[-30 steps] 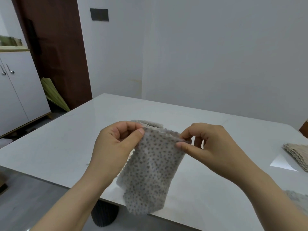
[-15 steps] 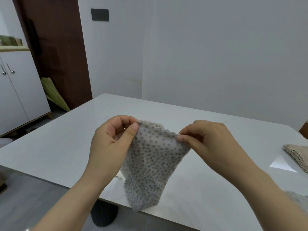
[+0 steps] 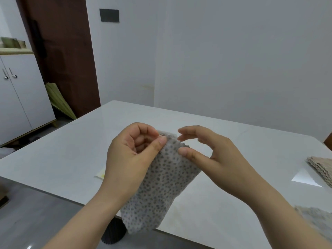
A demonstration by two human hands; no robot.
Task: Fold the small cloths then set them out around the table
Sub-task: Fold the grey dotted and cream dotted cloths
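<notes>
Since half a second ago: right hand (image 3: 212, 151) has let go its pinch on the spotted cloth (image 3: 161, 186). Fingers now spread and relaxed, thumb tip resting against the cloth's front near its upper right corner. Left hand (image 3: 131, 155) grasps the cloth's top edge, pinched between thumb and curled fingers. Cloth hangs in the air, folded double, above the near edge of the tabletop (image 3: 62, 150); lower end dangles past that edge. Beige cloth stack (image 3: 321, 168) at the right edge. Another grey cloth (image 3: 312, 218) toward the near right corner, blurred.
</notes>
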